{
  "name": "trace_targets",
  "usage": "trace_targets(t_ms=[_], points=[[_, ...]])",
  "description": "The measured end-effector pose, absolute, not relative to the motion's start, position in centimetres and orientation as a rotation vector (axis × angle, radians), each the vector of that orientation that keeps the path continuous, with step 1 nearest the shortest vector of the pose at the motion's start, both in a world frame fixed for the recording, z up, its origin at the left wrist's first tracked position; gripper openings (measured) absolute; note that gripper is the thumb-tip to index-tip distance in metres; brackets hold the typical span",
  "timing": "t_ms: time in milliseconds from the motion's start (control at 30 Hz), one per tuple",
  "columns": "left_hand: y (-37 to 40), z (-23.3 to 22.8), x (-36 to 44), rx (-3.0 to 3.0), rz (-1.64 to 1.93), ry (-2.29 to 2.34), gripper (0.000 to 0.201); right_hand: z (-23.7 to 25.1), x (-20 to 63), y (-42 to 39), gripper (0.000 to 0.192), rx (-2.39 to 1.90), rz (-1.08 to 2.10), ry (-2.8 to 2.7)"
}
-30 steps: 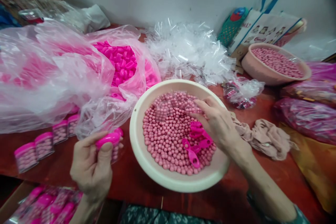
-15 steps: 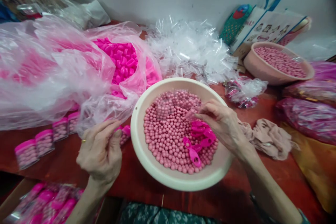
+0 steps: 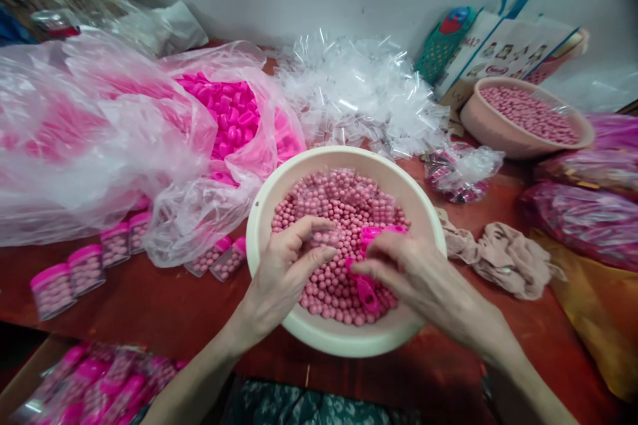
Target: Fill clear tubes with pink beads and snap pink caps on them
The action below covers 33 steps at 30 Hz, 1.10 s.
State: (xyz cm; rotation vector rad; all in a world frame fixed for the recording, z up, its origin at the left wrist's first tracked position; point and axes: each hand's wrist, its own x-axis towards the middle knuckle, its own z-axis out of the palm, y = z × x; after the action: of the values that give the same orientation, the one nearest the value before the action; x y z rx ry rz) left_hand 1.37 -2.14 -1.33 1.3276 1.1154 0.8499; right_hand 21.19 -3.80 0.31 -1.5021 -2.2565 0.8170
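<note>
A cream basin point(image 3: 259, 226) full of pink beads point(image 3: 319, 285) stands in front of me. My left hand point(image 3: 292, 259) is over its left side, thumb and fingers closed on a small clear plastic box point(image 3: 325, 237) with pink showing in or through it. My right hand point(image 3: 413, 269) reaches over the right side. Its thumb and forefinger are curved and apart, close above bright pink plastic pieces with holes point(image 3: 367, 295); contact is unclear from blur. More clear boxes point(image 3: 309, 202) lie on the beads at the back of the basin.
Capped bead-filled boxes point(image 3: 86, 270) stand at left, beside a bag of pink caps point(image 3: 239, 119). Behind the basin is a heap of clear boxes point(image 3: 359, 93). Another bead basin point(image 3: 473, 116) and a crumpled cloth point(image 3: 513, 262) are at right. Filled containers point(image 3: 100, 385) sit low at left.
My left hand has moved right, from the table to over the basin, and now has a clear box. My right hand has shifted slightly down and left, away from the clear box at its fingertips.
</note>
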Motion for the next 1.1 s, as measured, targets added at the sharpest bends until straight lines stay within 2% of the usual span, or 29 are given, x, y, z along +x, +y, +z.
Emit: trace_targets(t_ms=[100, 233, 333, 467, 633, 767, 933, 1100], points=[[-2.2, -1.2, 1.3, 1.263, 0.883, 1.149, 0.024, -1.8, 21.4, -5.8, 0.027, -1.542, 0.585, -2.423], [-2.0, -1.1, 1.1, 1.178, 0.882, 1.128, 0.027, -3.8, 21.1, -7.0, 0.012, -1.572, 0.500, -2.391], [-1.9, -1.2, 0.9, 1.054, 0.885, 1.015, 0.028, -4.1, 21.8, -7.4, 0.015, -1.490, 0.396, -2.299], [-1.8, -1.3, 0.7, 0.924, 0.874, 0.916, 0.028, -3.6, 23.0, -6.8, 0.032, -1.272, 0.388, -2.415], [-1.7, -1.2, 0.6, 0.953, 0.839, 0.966, 0.031, -1.2, 21.7, -3.9, 0.024, -1.524, 0.679, -2.069], [-1.8, -1.3, 0.6, 1.026, 0.746, 1.014, 0.037, 0.5, 19.9, -3.1, 0.021, -1.468, 0.680, -1.950], [-1.9, -1.6, 0.6, 0.995, 0.785, 1.002, 0.039, -0.1, 18.9, -3.5, 0.022, -1.399, 0.583, -2.020], [-1.9, -1.3, 0.7, 0.966, 0.770, 0.952, 0.038, 0.0, 18.6, -3.7, 0.031, -1.391, 0.247, -2.298]])
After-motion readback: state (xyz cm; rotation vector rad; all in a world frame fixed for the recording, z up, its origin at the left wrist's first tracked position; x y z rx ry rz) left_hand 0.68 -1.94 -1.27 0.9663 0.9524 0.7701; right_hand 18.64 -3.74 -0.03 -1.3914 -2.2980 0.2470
